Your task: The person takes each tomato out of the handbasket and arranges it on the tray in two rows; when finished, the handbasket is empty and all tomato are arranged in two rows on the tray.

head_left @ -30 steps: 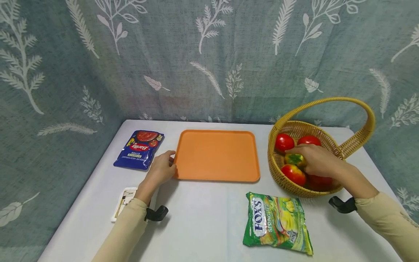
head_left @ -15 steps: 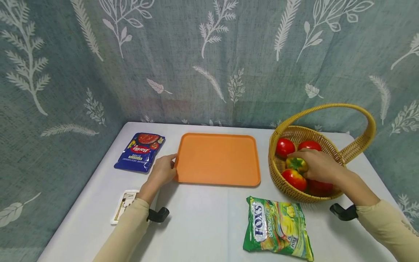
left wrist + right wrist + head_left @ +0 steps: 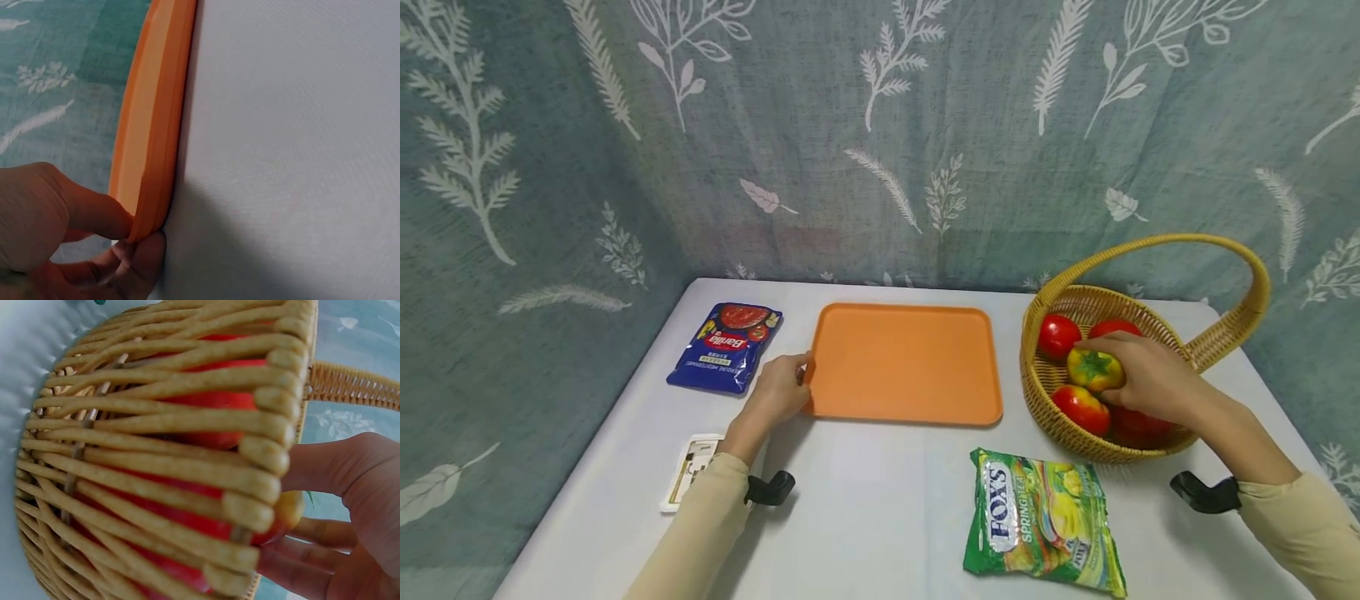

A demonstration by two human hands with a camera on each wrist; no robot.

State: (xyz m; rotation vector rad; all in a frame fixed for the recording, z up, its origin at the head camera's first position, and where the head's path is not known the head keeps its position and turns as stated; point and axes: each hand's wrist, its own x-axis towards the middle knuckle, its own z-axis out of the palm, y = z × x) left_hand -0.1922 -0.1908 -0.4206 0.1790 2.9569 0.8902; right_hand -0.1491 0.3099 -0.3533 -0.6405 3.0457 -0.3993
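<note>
With thumb and fingers, my left hand [image 3: 780, 389] pinches the near left corner of a flat orange tray [image 3: 906, 362]; in the left wrist view the thumb lies on the tray rim [image 3: 153, 169] and fingertips sit under it. My right hand [image 3: 1153, 379] reaches into a wicker basket [image 3: 1052, 421] and grips a yellow-green fruit [image 3: 1093, 369] with a green star-shaped top. Red tomato-like fruits [image 3: 1060, 335] lie around it in the basket. In the right wrist view the basket wall hides most of the gripped fruit [image 3: 289, 509].
A green Fox's bag [image 3: 1045, 521] lies in front of the basket. Left of the tray is a blue Barilla pouch [image 3: 726, 347]. A white-framed flat item [image 3: 692, 467] lies partly under the left forearm. The basket handle [image 3: 1195, 240] arches above the right hand.
My right hand has drawn the yellow-green fruit slightly up and to the right in the basket. My left hand has closed in from beside the tray to pinch its edge.
</note>
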